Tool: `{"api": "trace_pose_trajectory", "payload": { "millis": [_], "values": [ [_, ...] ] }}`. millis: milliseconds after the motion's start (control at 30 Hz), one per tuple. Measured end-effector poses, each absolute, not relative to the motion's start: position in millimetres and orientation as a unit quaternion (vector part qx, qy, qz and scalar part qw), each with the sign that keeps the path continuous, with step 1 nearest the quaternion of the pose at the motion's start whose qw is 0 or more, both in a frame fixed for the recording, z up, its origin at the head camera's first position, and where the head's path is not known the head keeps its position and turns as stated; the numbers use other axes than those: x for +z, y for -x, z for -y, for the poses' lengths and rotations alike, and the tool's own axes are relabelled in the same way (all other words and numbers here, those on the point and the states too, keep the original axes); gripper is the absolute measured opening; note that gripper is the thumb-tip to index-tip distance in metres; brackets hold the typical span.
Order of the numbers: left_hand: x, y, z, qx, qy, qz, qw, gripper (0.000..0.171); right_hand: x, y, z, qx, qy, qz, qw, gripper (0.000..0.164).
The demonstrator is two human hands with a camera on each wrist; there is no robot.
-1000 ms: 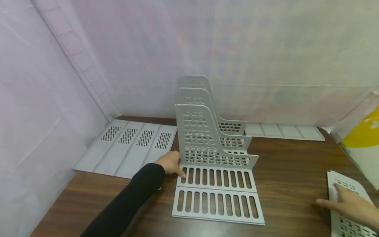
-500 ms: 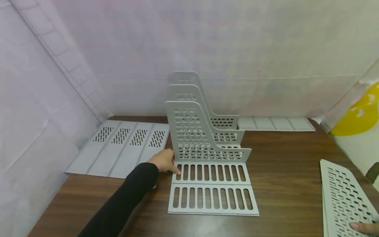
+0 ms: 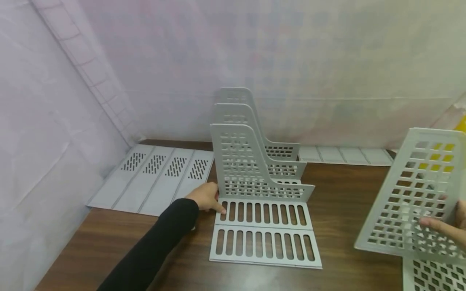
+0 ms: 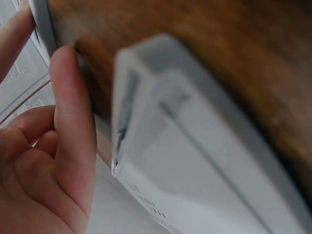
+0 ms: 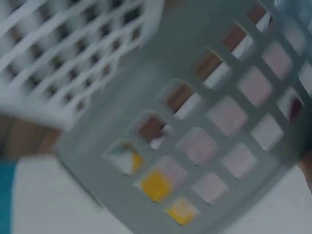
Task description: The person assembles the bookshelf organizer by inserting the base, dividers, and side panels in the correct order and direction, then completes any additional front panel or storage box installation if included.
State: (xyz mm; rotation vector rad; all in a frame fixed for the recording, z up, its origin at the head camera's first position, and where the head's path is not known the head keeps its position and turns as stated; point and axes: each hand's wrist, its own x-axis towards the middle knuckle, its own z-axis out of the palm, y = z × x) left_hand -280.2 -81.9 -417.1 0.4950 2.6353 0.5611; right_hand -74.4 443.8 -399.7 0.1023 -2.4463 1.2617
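Note:
A grey file rack [image 3: 262, 194] stands mid-table, with 3 upright perforated dividers on a slotted base [image 3: 265, 227]. My left hand [image 3: 204, 198] grips its left side, thumb over the first slot beside the front divider; the left wrist view shows that hand [image 4: 68, 136] close to the grey edge. At the right, my right hand [image 3: 451, 230] holds a perforated divider panel [image 3: 415, 202] raised and tilted, thumb across its face. In the right wrist view this panel [image 5: 112, 170] is blurred and hides most of the hand. Another perforated panel [image 3: 433, 279] lies beneath it on the table.
White panels with slanted slots [image 3: 145, 190] lie at the left, close to my left forearm; their thick edge [image 4: 195, 161] fills much of the left wrist view. A ribbed white panel [image 3: 346, 155] lies along the back. A pale curtain [image 3: 291, 60] hangs behind the wooden table [image 3: 349, 218].
My right hand has lifted the top perforated panel off the stack at the right and tilted it up, leaving another panel below. The left hand keeps its place on the rack.

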Motion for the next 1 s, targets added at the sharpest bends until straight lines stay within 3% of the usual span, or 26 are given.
{"api": "trace_pose_trajectory", "payload": {
  "millis": [33,133,400,1000],
  "values": [
    [-417,280,82,0.204,-0.178,-0.941,0.201,0.043,-396,77,-429,0.416,-0.081,0.87,0.25,0.068],
    [-418,279,82,0.21,-0.18,-0.938,0.207,0.044,-386,86,-398,0.382,-0.146,0.88,0.242,0.056],
    [-419,278,84,0.211,-0.175,-0.94,0.204,0.044,-392,104,-363,0.263,-0.175,0.911,0.266,0.056],
    [-419,275,87,0.19,-0.193,-0.944,0.186,0.04,-408,102,-365,0.253,-0.186,0.92,0.235,0.05]
  ]
}}
